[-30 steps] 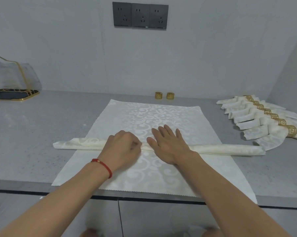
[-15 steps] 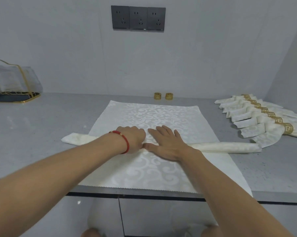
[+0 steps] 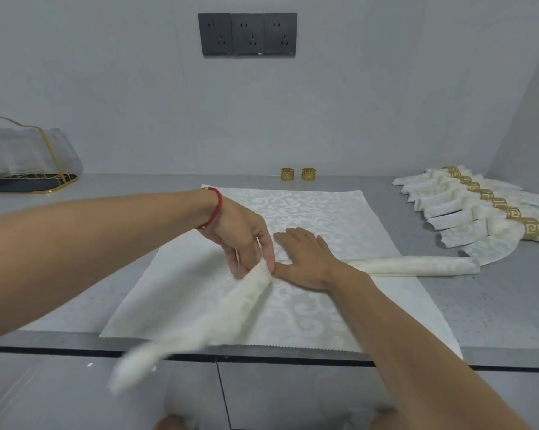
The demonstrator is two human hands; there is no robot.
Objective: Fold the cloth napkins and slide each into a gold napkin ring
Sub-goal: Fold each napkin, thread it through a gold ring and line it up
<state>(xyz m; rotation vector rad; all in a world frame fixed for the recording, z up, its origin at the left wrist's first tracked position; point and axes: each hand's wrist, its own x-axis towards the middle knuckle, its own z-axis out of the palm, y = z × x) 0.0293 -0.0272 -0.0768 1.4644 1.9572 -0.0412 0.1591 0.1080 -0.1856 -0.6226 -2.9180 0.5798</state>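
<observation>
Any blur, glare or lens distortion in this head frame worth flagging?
Head view: the swung end of the rolled napkin is motion-blurred below the left hand; the right hand and gold rings are sharp; wide-angle bending shows at the counter edge; lighting is soft and even, with no glare.

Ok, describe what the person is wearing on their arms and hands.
Both forearms are bare, with no sleeves in view. The left hand has a thin red cord bracelet round the wrist, with what may be a small gold bead on its underside. The right hand wears nothing that shows: no ring, watch or glove. Neither hand is gloved.
</observation>
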